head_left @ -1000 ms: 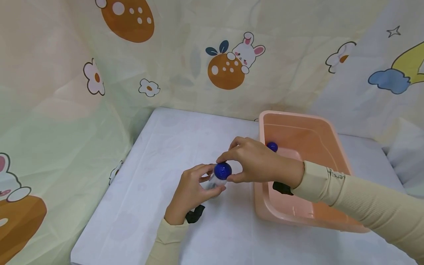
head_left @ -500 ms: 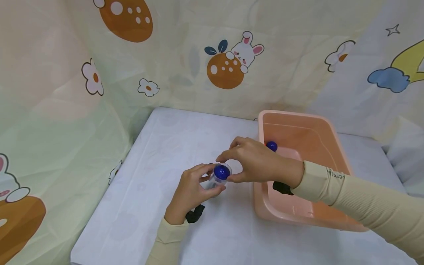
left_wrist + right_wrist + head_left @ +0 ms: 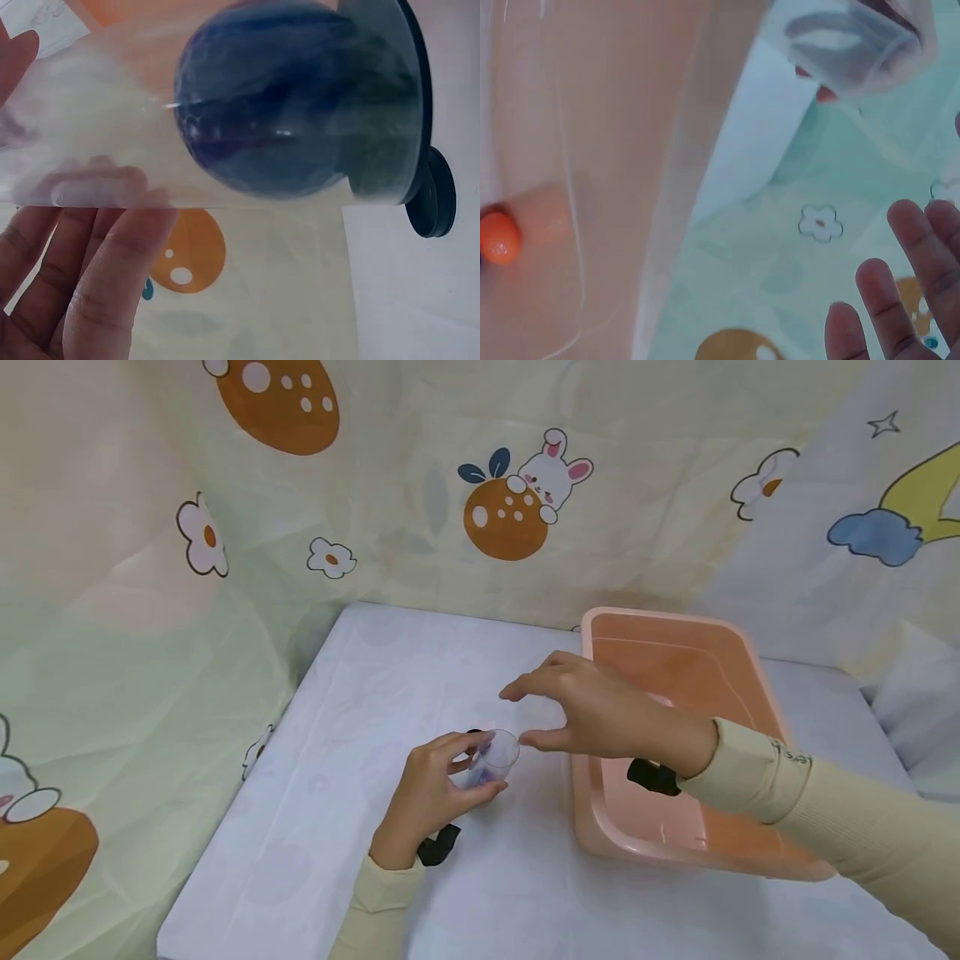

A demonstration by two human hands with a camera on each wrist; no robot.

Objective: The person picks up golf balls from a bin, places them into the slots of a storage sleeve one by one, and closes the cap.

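Observation:
My left hand (image 3: 442, 781) grips a clear plastic tube (image 3: 501, 750) around its side, its open rim facing up toward the head camera. Inside, a blue ball (image 3: 262, 101) sits against the dark lid-like end (image 3: 386, 97), as the left wrist view shows. Just right of the rim, my right hand (image 3: 600, 706) is apart from the tube, thumb and fingers spread with nothing between them. Its fingers (image 3: 889, 307) appear straight in the right wrist view, where the tube is blurred at the top.
A pink plastic bin (image 3: 596, 827) stands on the white-covered table (image 3: 300, 860) under the right forearm. It contains an orange ball (image 3: 499, 238) with a sliver of blue beside it. A round black cap (image 3: 433, 196) lies beyond the tube. Printed cloth (image 3: 405, 468) hangs behind the table.
The blue ball at the tube's mouth has dropped down inside it. My right hand has let go and drawn back up and right, while my left hand keeps its grip.

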